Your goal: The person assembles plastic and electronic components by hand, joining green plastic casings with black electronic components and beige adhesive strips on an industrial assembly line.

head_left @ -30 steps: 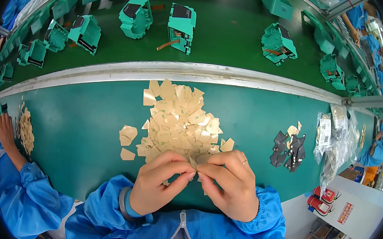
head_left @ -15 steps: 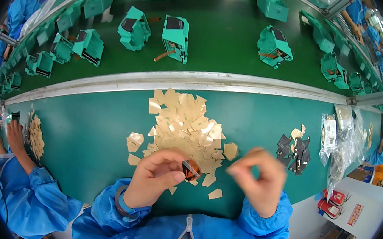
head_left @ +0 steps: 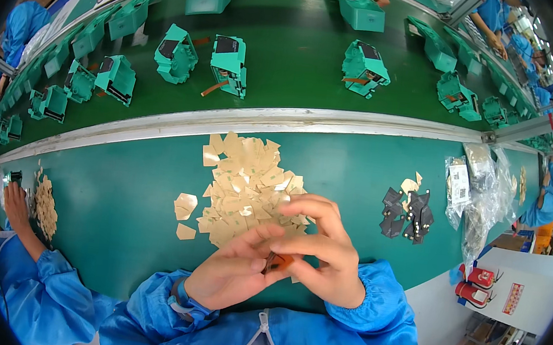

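A small dark and orange part (head_left: 276, 261) sits pinched between our two hands, close in front of our chest; in the head view it is too small and too covered for us to tell its long axis or which way it points. Our left hand (head_left: 230, 271) comes in from below with its fingers closed on the part, and our right hand (head_left: 322, 253) meets it from the other side, fingertips touching, so both hands are together and clamped on it. Just beyond the hands lies a heap of tan backing papers (head_left: 245, 186), with loose ones to the left. Well to the right of our right hand lie dark flat pieces (head_left: 405, 215) and clear plastic bags (head_left: 481, 192). Far beyond, teal housings (head_left: 230, 65) ride a conveyor belt (head_left: 302, 48). Far to our left, another person's hand (head_left: 17, 204) rests near a second tan pile (head_left: 45, 207).
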`<state>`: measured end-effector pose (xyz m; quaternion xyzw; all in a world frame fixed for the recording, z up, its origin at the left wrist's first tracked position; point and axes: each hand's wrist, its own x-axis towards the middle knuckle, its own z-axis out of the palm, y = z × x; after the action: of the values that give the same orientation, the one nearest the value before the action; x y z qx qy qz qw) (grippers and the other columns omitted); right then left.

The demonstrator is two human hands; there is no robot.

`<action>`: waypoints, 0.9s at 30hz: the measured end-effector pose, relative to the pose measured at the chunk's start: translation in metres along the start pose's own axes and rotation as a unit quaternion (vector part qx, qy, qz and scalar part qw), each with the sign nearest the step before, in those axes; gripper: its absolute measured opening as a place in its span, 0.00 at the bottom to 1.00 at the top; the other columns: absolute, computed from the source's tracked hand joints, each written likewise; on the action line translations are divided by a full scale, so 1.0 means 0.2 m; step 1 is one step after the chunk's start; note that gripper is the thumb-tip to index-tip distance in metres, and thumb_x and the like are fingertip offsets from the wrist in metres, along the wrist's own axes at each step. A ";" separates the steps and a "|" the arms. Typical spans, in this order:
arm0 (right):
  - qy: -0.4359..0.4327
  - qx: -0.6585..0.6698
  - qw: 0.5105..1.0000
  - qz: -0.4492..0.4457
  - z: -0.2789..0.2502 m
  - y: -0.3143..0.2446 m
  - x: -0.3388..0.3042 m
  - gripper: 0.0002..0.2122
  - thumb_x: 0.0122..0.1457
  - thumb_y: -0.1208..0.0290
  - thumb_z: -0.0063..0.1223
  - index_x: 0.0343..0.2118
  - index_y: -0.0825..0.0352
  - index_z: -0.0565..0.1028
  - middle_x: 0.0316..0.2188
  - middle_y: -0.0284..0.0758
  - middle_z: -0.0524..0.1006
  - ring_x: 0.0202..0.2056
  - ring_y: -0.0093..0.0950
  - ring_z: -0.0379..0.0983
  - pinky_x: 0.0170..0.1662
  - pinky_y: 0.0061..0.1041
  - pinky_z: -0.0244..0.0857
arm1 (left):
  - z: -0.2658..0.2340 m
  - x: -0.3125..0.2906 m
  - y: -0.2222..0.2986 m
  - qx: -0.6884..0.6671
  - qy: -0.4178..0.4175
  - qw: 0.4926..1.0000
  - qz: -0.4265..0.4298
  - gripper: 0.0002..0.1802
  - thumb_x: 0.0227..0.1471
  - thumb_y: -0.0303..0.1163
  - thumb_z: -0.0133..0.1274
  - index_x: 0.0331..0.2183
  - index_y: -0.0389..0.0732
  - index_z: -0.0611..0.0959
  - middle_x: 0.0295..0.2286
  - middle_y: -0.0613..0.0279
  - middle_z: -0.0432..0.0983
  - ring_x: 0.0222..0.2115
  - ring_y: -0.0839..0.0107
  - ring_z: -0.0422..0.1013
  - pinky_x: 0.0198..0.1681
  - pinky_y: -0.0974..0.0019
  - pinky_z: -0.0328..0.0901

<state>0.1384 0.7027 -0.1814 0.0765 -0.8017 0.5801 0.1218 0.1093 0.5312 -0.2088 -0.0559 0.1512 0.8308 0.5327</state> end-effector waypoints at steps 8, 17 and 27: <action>0.000 0.054 0.998 -0.014 -0.04 0.03 -0.02 0.07 0.43 0.78 0.59 0.27 0.65 0.76 0.39 0.38 0.71 0.44 0.37 0.64 0.48 0.36 0.56 | 0.05 0.02 0.00 -0.006 0.052 0.999 -0.016 0.30 0.52 0.38 0.46 0.55 0.43 0.59 0.47 0.62 0.62 0.50 0.69 0.56 0.53 0.62 0.51; 0.277 -0.034 0.960 0.038 -0.54 0.02 -0.02 0.27 0.43 0.75 0.61 0.49 0.65 0.65 0.48 0.38 0.65 0.51 0.32 0.60 0.49 0.34 0.57 | -0.01 -0.03 -0.03 -0.031 0.012 0.999 -0.039 0.24 0.53 0.40 0.47 0.51 0.46 0.65 0.46 0.59 0.63 0.47 0.64 0.60 0.50 0.60 0.55; 0.168 -0.675 0.709 0.116 -1.80 0.80 0.26 0.42 0.41 0.85 0.51 0.61 0.60 0.43 0.41 0.43 0.70 0.45 0.39 0.64 0.47 0.37 0.56 | 0.04 0.04 -0.06 0.175 0.024 0.975 0.134 0.14 0.56 0.41 0.43 0.33 0.38 0.73 0.18 0.67 0.60 0.22 0.73 0.58 0.29 0.69 0.56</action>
<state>0.0848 1.0948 -0.2048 -0.2180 -0.9485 -0.1036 0.2054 0.1167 0.5445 -0.2051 0.0393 0.3134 0.8535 0.4145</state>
